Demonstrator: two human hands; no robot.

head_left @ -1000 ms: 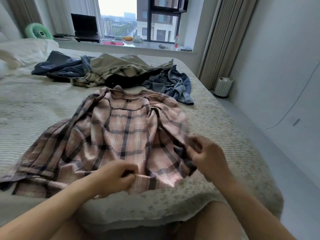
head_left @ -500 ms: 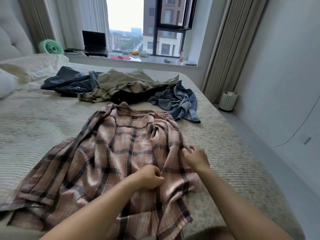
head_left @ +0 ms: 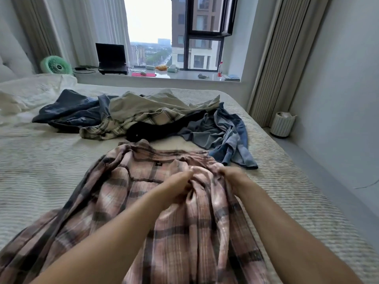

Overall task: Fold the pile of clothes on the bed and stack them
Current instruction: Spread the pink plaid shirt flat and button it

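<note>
From my remote seat I see the pink plaid shirt (head_left: 143,212) spread across the bed (head_left: 41,171), filling the lower centre of the frame; its hem and lower left corner run off the bottom edge, so I cannot see where it ends. My left hand (head_left: 176,187) sits at mid-frame with fingers curled into a bunch of the shirt's fabric, just below the collar area. My right hand (head_left: 229,175), slightly right of centre, is blurred by motion; it looks to be gripping the shirt's right edge, though the individual fingers are hard to make out. Both forearms enter from the bottom of the frame and cover much of the shirt's lower half.

Beyond the shirt, in the upper middle of the frame, lies the unfolded pile: a dark blue garment (head_left: 67,111) at left, a beige garment (head_left: 147,105) over a pale checked shirt (head_left: 123,126), a black garment (head_left: 153,130) mostly buried under them, and a crumpled denim garment (head_left: 223,136) at right. What kind of garment most of these are I cannot tell.

At upper left a green fan (head_left: 56,65) stands beside a laptop (head_left: 111,59) on the window ledge (head_left: 184,75); the small items further along the ledge are too small to identify. A white ribbed bin (head_left: 283,125) stands on the floor at right.
</note>
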